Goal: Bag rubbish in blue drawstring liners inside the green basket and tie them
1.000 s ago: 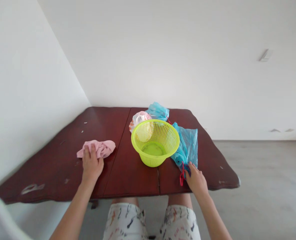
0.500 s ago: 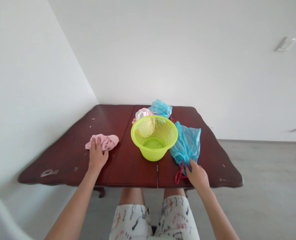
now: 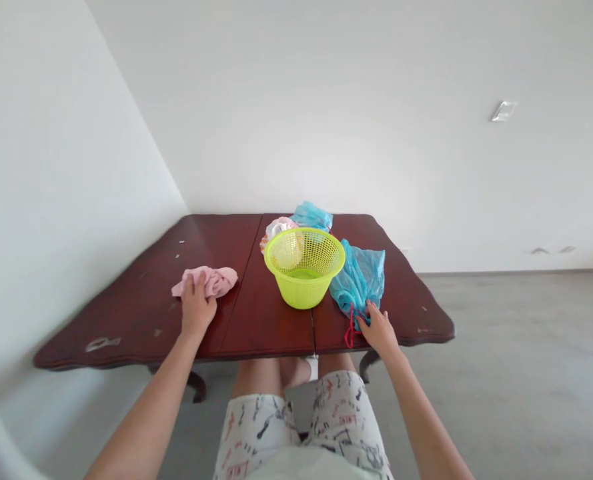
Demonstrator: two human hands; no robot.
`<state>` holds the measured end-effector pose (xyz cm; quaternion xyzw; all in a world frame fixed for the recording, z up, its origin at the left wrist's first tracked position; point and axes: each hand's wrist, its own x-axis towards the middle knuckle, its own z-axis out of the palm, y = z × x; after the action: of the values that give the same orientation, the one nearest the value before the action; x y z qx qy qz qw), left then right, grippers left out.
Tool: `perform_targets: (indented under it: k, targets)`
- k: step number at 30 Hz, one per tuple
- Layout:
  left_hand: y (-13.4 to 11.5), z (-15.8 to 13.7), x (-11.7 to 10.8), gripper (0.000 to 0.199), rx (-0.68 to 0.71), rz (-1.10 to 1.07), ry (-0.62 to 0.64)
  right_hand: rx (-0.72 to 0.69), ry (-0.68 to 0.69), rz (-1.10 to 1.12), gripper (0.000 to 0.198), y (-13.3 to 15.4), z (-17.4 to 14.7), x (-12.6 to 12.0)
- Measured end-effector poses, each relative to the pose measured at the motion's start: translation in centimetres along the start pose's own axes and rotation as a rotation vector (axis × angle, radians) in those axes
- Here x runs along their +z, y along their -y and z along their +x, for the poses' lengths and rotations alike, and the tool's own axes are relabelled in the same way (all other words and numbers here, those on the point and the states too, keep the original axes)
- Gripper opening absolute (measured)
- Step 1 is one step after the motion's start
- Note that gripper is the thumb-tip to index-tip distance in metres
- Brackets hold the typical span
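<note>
My left hand [image 3: 197,310] rests on a crumpled pink cloth [image 3: 219,281], its fingers laid over the near side and the thumb apart. On the right, my right hand [image 3: 379,328] touches the gathered near end of a blue plastic bag [image 3: 363,270], fingers spread beside its red drawstring [image 3: 349,330]. A yellow-green plastic basket [image 3: 303,292] with perforated sides stands upright between my hands. Its visible floor holds nothing. The far end of the bag lies against or close to the basket's right side.
Behind the basket lie a white and pink plastic bundle [image 3: 280,227] and a second blue bag [image 3: 312,215], both partly hidden. The dark red wooden table [image 3: 266,333] has a wavy edge. White walls [image 3: 296,100] border it at the back and left.
The view has shifted, moving the table and things on it slightly in frame. My right hand's fingers have loosened and spread on the blue bag. My left hand stays on the pink cloth.
</note>
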<state>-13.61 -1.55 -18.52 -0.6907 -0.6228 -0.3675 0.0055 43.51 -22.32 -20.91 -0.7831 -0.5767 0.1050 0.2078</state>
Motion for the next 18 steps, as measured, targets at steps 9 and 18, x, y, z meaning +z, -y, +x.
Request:
perform_targets:
  k: [9, 18]
  targets:
    - [-0.7, -0.3, -1.9, 0.051, 0.044, -0.043, -0.187, 0.017, 0.005, 0.041, 0.034, 1.0, 0.1, -0.4]
    - [-5.4, -11.4, -2.3, 0.029, 0.034, -0.288, -0.159, 0.018, -0.057, 0.174, 0.027, 2.0, -2.0, -0.5]
